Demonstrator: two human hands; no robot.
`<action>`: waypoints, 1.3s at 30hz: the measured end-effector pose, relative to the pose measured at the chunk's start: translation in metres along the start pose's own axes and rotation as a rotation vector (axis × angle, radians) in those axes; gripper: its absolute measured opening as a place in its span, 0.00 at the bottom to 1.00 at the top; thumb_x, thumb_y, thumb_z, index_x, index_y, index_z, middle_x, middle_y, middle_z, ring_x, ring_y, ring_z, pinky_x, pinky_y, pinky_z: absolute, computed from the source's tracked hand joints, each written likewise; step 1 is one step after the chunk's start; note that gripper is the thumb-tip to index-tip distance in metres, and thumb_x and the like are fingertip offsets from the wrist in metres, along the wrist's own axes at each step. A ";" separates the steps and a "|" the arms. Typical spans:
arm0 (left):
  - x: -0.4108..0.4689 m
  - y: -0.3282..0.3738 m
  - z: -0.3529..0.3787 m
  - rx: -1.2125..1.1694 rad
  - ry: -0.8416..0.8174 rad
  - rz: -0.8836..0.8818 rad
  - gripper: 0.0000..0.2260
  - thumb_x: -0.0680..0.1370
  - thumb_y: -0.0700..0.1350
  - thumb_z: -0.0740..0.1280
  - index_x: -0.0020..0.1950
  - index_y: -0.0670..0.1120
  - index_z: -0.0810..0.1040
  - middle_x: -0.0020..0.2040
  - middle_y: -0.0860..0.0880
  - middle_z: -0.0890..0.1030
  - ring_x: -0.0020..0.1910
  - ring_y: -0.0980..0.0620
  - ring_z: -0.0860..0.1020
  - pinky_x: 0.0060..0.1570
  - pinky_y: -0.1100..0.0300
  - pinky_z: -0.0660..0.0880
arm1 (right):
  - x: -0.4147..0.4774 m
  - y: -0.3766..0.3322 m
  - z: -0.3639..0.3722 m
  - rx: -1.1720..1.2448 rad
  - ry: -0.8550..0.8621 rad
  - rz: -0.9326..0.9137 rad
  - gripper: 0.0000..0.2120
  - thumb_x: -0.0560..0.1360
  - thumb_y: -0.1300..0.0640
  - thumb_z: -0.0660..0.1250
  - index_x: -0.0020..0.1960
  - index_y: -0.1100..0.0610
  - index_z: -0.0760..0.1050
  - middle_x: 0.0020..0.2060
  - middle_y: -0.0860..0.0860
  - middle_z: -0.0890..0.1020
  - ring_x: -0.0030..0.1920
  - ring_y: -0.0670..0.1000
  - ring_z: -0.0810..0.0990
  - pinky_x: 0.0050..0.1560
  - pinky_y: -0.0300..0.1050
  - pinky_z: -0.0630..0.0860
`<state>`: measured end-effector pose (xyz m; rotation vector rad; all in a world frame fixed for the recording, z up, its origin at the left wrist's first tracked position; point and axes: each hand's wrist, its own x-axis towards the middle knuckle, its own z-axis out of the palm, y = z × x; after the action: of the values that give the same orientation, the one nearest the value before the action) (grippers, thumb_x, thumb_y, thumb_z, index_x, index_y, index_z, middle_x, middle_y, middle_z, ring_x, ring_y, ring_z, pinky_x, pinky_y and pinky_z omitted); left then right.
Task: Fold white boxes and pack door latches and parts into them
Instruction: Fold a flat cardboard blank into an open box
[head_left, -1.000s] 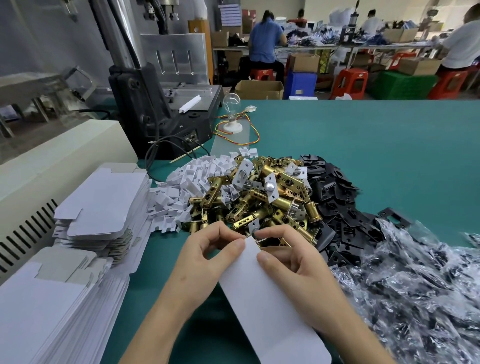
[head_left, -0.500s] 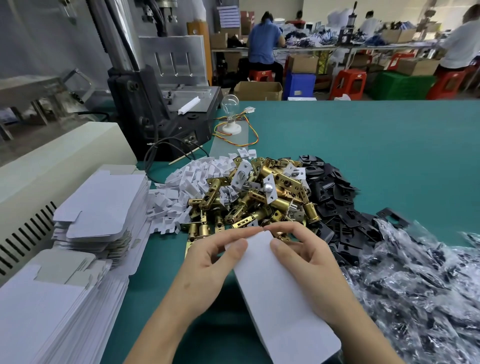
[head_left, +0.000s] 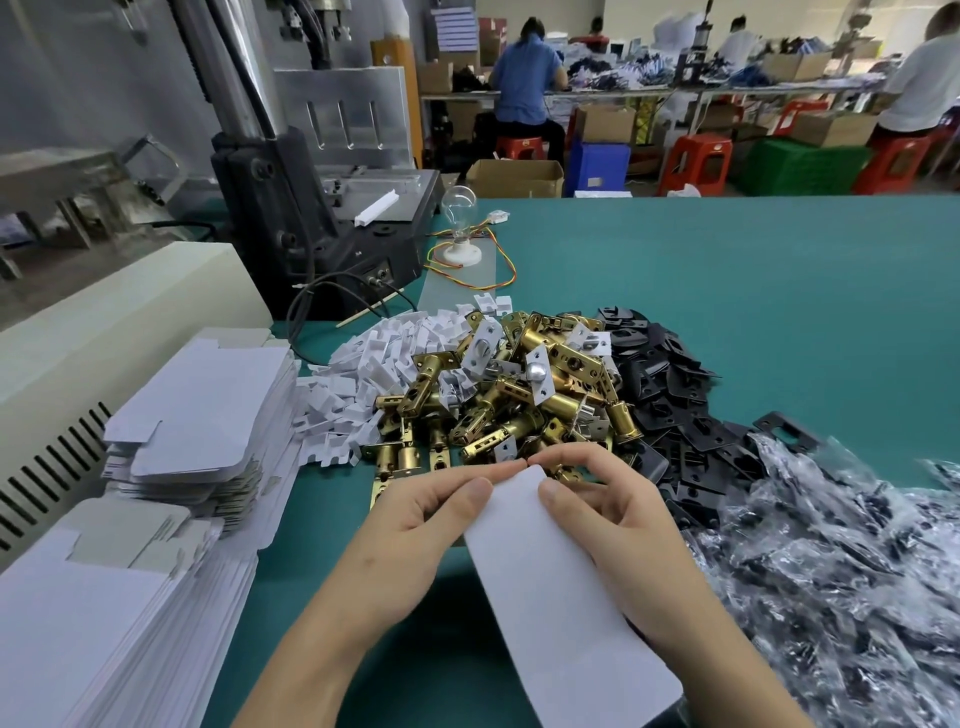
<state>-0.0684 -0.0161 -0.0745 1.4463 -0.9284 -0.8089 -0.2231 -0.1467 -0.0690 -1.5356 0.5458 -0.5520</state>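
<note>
I'm on a wide teal-green table top (head_left: 727, 312). In the middle lies a heap of brass door latches (head_left: 519, 400), with small white pieces (head_left: 363, 374) piled against its left and flat black plates (head_left: 670, 395) against its right. Crinkled clear plastic bags of dark parts (head_left: 857, 571) sprawl near right. Stacks of flat white cardboard box blanks (head_left: 197, 415) sit left. Behind stand a dark grey machine (head_left: 311, 234) and a clear light bulb on a white base (head_left: 460, 213).

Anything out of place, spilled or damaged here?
Nothing damaged. Only the brass latches heap overlaps the white plastic pieces and black plates at its edges. Left hand and right hand pinch the white box normally.
</note>
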 end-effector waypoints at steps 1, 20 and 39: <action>0.000 0.001 0.000 -0.034 0.008 -0.032 0.13 0.84 0.52 0.65 0.64 0.59 0.86 0.58 0.49 0.88 0.57 0.53 0.85 0.53 0.65 0.79 | 0.000 -0.001 -0.001 0.010 -0.016 0.012 0.08 0.82 0.54 0.68 0.57 0.42 0.82 0.44 0.54 0.87 0.42 0.56 0.87 0.39 0.51 0.82; 0.001 0.002 -0.017 0.030 0.131 -0.039 0.13 0.83 0.42 0.70 0.53 0.61 0.87 0.51 0.53 0.89 0.45 0.56 0.86 0.40 0.61 0.83 | -0.003 0.001 0.004 -0.262 -0.038 -0.299 0.15 0.70 0.45 0.75 0.56 0.40 0.80 0.49 0.42 0.86 0.51 0.47 0.85 0.50 0.45 0.82; -0.035 -0.018 -0.021 0.049 0.193 0.181 0.21 0.64 0.53 0.82 0.55 0.63 0.86 0.54 0.52 0.88 0.52 0.56 0.86 0.50 0.64 0.81 | -0.008 0.009 0.013 -0.390 -0.144 -0.427 0.18 0.77 0.35 0.68 0.61 0.43 0.74 0.53 0.39 0.84 0.54 0.45 0.84 0.48 0.41 0.82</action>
<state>-0.0638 0.0241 -0.0923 1.4314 -0.9208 -0.5062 -0.2207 -0.1316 -0.0782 -2.0680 0.2167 -0.6779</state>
